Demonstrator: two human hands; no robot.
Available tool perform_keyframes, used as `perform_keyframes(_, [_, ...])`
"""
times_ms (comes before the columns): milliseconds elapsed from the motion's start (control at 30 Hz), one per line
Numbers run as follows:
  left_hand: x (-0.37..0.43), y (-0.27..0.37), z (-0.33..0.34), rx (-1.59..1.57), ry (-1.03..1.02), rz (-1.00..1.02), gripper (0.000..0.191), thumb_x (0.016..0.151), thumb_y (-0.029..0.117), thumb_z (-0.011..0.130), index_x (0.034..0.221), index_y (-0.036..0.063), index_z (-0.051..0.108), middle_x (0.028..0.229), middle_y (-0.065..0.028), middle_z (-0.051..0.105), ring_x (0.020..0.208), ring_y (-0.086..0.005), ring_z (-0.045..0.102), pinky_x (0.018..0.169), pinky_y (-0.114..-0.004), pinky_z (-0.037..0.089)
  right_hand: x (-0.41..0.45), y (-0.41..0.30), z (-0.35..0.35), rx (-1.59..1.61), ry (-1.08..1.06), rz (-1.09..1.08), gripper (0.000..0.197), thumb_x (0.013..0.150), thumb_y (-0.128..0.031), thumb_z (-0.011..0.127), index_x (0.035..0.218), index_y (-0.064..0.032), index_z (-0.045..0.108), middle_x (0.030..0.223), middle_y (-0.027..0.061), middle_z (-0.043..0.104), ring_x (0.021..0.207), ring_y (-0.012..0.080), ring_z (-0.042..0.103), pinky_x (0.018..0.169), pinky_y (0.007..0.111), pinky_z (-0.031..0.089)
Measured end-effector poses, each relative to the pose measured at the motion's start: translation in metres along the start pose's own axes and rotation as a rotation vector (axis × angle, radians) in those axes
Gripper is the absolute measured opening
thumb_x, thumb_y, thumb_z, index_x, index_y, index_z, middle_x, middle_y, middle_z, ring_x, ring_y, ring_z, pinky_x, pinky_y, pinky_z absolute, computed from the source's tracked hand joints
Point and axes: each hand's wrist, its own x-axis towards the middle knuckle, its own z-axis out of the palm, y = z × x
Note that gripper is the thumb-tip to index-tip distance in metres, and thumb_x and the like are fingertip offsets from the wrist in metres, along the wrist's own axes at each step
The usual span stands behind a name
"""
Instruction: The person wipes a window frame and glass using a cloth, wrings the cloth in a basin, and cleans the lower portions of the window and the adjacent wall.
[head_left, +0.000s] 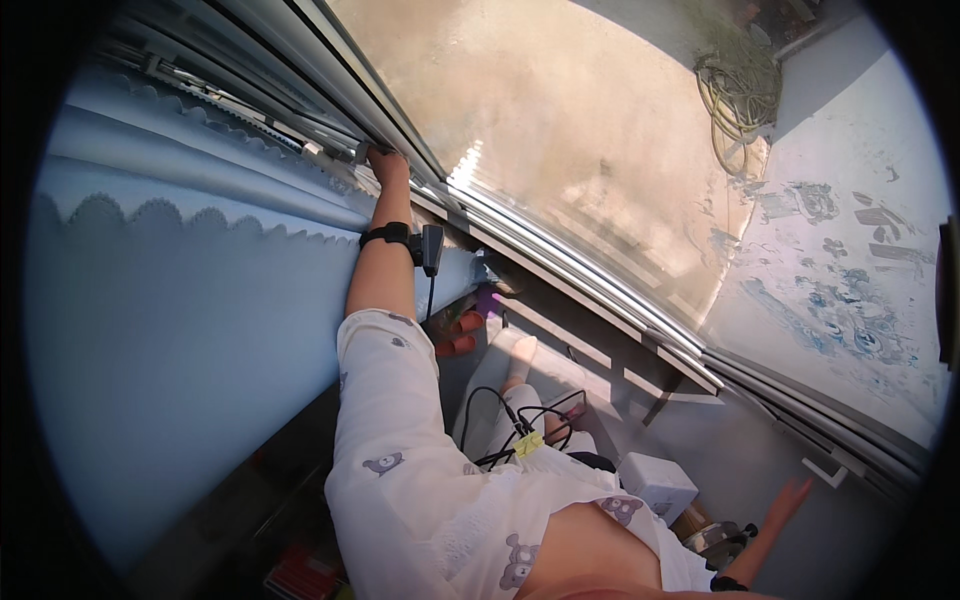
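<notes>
My left hand (389, 165) is stretched out to the far left, at the lower part of a window sash (352, 82). A small greyish thing (363, 153) shows at its fingers, too small to name. Whether the fingers grip it or only touch the frame cannot be made out. Low on the right, my right hand (791, 495) has its fingers extended and apart, holding nothing. Its fingertips are close to a white window handle (825, 472); contact cannot be told. Between the hands runs the metal sliding window track (570, 255).
Light blue scalloped fabric (187, 300) covers the left side. Below are orange slippers (466, 322), black cables (517, 420) with a yellow clip (528, 444), and a white box (657, 484). Outside lie a concrete yard (570, 112) and a coiled hose (739, 105).
</notes>
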Motion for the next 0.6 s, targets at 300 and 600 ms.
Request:
perform_keyframes(300, [0.031,-0.069,-0.024,0.798,-0.014,0.167,0.029,0.088,0.022,0.055,0.109,0.0019,0.053,0.106,-0.0196,0.061,0.094,-0.0374,0.059,0.079,-0.044,0.046,0.01,0.1,0.089,0.574,-0.098,0.035,0.056,0.094,-0.024,0.049,0.143,-0.0055,0.027,0.147,0.014,0.027,0.133,0.0275,0.032,0.108,0.038,0.027])
perform_keyframes(600, [-0.012,-0.022,-0.03,1.21,-0.044,0.309,0.021,0.087,0.019,0.052,0.092,0.004,0.065,0.094,-0.017,0.066,0.089,-0.0364,0.061,0.08,-0.045,0.049,-0.028,-0.037,0.106,-0.162,-0.332,-0.162,0.058,0.086,-0.004,0.047,0.141,-0.004,0.031,0.143,0.0175,0.034,0.133,0.0292,0.033,0.108,0.038,0.027])
